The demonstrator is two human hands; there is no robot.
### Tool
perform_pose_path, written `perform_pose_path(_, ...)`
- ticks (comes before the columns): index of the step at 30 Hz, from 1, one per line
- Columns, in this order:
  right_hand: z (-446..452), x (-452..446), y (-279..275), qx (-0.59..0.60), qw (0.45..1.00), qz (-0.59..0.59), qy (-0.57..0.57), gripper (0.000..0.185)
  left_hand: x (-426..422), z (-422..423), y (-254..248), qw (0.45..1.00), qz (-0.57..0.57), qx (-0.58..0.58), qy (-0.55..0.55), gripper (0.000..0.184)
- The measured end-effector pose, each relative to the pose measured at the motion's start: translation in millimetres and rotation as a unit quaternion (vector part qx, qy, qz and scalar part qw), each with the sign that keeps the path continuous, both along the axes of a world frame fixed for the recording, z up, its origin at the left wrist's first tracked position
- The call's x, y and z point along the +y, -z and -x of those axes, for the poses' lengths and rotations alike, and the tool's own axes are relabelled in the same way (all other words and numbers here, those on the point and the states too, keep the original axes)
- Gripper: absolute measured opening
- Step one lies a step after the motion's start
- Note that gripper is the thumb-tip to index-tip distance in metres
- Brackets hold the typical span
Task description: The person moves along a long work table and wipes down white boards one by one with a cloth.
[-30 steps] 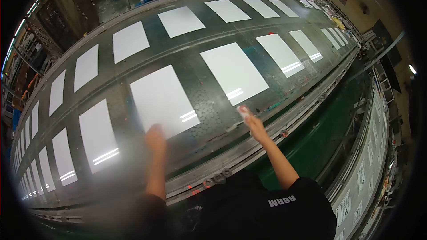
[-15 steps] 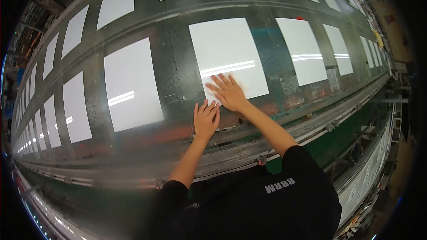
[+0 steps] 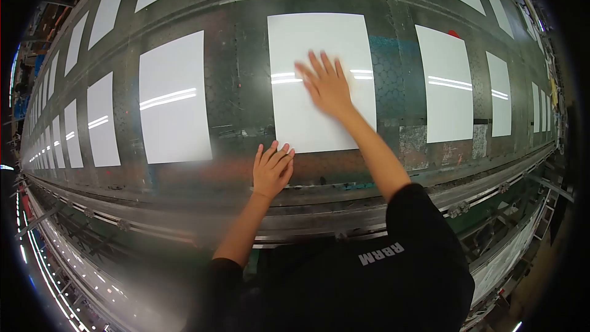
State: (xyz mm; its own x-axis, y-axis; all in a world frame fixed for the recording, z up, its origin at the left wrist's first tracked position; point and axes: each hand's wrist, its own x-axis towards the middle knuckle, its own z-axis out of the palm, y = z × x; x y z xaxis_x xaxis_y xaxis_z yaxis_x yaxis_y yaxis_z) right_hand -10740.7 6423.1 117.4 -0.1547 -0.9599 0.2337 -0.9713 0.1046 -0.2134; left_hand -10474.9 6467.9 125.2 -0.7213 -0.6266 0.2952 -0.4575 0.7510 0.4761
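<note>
A glossy white sheet (image 3: 319, 37) lies flat on the long dark table (image 3: 236, 104) in front of me. My right hand (image 3: 329, 88) is over the middle of this sheet, palm down, with its fingers spread and slightly blurred. At the sheet's near left corner, my left hand (image 3: 272, 168) rests with fingers extended, its fingertips at the edge. Neither hand grips anything. Light from overhead tubes reflects as two bright bars across the sheet, partly covered by the right hand.
More white sheets lie in rows, among them one at left (image 3: 174, 98) and one at right (image 3: 445, 86). A red spot (image 3: 453, 34) shows behind the right one. A metal rail (image 3: 344, 209) runs along the table's near edge.
My right hand has slid from the near part of the sheet up toward its middle. My left hand stays at the near left corner. The camera view has turned slightly.
</note>
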Motion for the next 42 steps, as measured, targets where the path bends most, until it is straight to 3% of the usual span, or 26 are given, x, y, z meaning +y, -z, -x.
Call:
perform_pose_path(3, -30.4, 112.7, -22.0, -0.071, 0.994, -0.077, -0.029, 0.045, -0.1, -1.1, -2.0, 1.000, -0.007, -0.009, 0.001, 0.029)
perform_pose_path(6, -24.7, 132.1, -29.2, -0.068, 0.990, -0.122, -0.021, 0.045, 0.1, 0.5, -3.5, 1.000, -0.005, -0.015, -0.001, 0.028)
perform_pose_path(11, 55.6, 5.7, 3.8, 0.023, 0.998, -0.018, 0.047, 0.044, -0.3, 0.8, -4.0, 1.000, -0.009, -0.012, 0.002, 0.028)
perform_pose_path(14, 102.2, -72.4, 14.2, 0.005, 0.994, -0.034, 0.104, 0.045, -0.3, 0.7, -4.7, 1.000, -0.014, -0.004, 0.005, 0.027)
perform_pose_path(17, 104.4, -83.1, 15.4, 0.003, 0.991, -0.041, 0.128, 0.046, -0.2, -0.4, -4.6, 1.000, -0.007, 0.009, 0.004, 0.025)
perform_pose_path(21, 52.8, -0.3, 16.3, 0.041, 0.995, -0.037, 0.086, 0.049, -1.0, -0.7, -1.4, 0.999, -0.009, 0.031, -0.001, 0.024)
perform_pose_path(25, -49.1, 108.1, -11.0, 0.038, 0.986, -0.155, -0.057, 0.047, 2.3, -2.7, 0.9, 0.998, -0.026, 0.060, 0.003, 0.021)
perform_pose_path(27, -80.0, 147.8, -12.4, -0.070, 0.973, -0.163, -0.146, 0.045, 0.6, -5.0, 2.9, 0.996, -0.039, 0.080, 0.005, 0.020)
perform_pose_path(29, -83.9, 173.1, -36.6, -0.311, 0.927, -0.171, -0.116, 0.041, -3.6, -10.7, 1.3, 0.974, -0.143, 0.178, -0.005, 0.024)
perform_pose_path(31, -76.3, 198.9, -52.6, -0.549, 0.820, -0.151, -0.057, 0.040, -7.3, -13.4, 7.8, 0.933, -0.254, 0.254, -0.025, 0.030)
perform_pose_path(32, -70.0, 214.6, -53.7, -0.604, 0.791, -0.095, -0.027, 0.041, -10.8, -11.6, 14.1, 0.920, -0.272, 0.280, -0.038, 0.036)
perform_pose_path(33, -59.8, 231.6, -54.9, -0.657, 0.753, -0.040, 0.003, 0.043, -17.4, -8.9, 15.8, 0.875, -0.348, 0.327, -0.076, 0.037)
perform_pose_path(35, -28.3, 270.1, -64.1, -0.734, 0.654, -0.019, 0.185, 0.050, -21.2, 4.4, 16.4, 0.750, -0.495, 0.408, -0.160, 0.037)
perform_pose_path(36, -10.0, 286.7, -67.9, -0.743, 0.635, 0.054, 0.207, 0.051, -14.1, 19.6, 5.1, 0.745, -0.476, 0.405, -0.234, 0.037)
perform_pose_path(39, 60.6, 327.5, -85.9, -0.732, 0.593, 0.212, 0.262, 0.052, 36.7, 76.5, -20.8, 0.902, -0.253, 0.232, -0.263, 0.033)
perform_pose_path(40, 77.0, 331.8, -88.0, -0.669, 0.664, 0.217, 0.254, 0.051, 60.2, 104.7, -28.6, 0.916, -0.250, 0.219, -0.223, 0.028)
perform_pose_path(42, 117.9, 340.4, -91.2, -0.523, 0.790, 0.219, 0.232, 0.050, 100.0, 160.4, -35.3, 0.948, -0.264, 0.171, -0.042, 0.017)
